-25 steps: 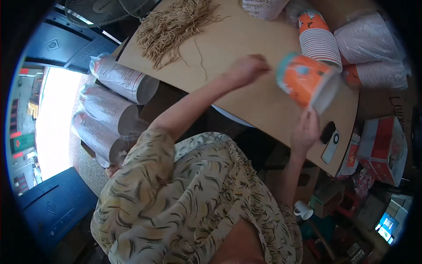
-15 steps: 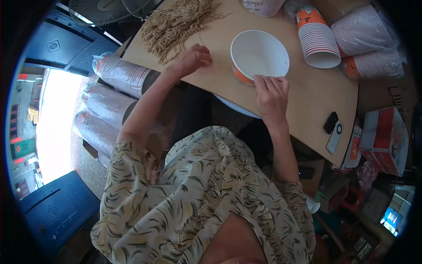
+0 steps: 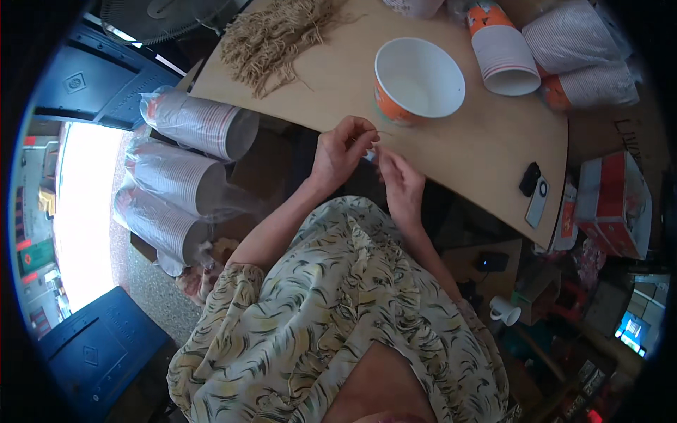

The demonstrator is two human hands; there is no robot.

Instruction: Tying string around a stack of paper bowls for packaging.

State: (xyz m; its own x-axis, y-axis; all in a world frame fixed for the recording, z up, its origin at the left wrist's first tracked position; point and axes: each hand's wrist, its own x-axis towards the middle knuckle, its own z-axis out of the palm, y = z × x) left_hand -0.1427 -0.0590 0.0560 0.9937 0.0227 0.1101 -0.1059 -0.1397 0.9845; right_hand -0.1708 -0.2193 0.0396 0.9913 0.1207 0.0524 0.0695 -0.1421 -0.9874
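Note:
Close together at the table's near edge, both my hands have their fingers pinched. My left hand [image 3: 338,156] is closed on a thin tan strand [image 3: 383,132], whose end sticks out past the fingertips. My right hand [image 3: 403,187] is closed just beside it, fingertips pressed together; what they hold is too small to make out. Beyond the hands stands a white paper tub [image 3: 420,77] with an orange printed outside, upright, with no hand on it. A heap of tan string-like strands [image 3: 271,42] lies at the table's far left.
Stacked paper tubs [image 3: 504,60] lie at the far right beside plastic-wrapped stacks [image 3: 575,39]. More wrapped stacks [image 3: 173,176] sit left of the table [image 3: 493,155]. A phone-like device [image 3: 537,204] and a black object [image 3: 529,179] rest near its right edge. A red-and-white box [image 3: 606,204] stands beyond.
My right hand has let go of the tub's rim and drawn back toward me. My left hand has moved right and nearer from beside the strand heap, so the two now meet.

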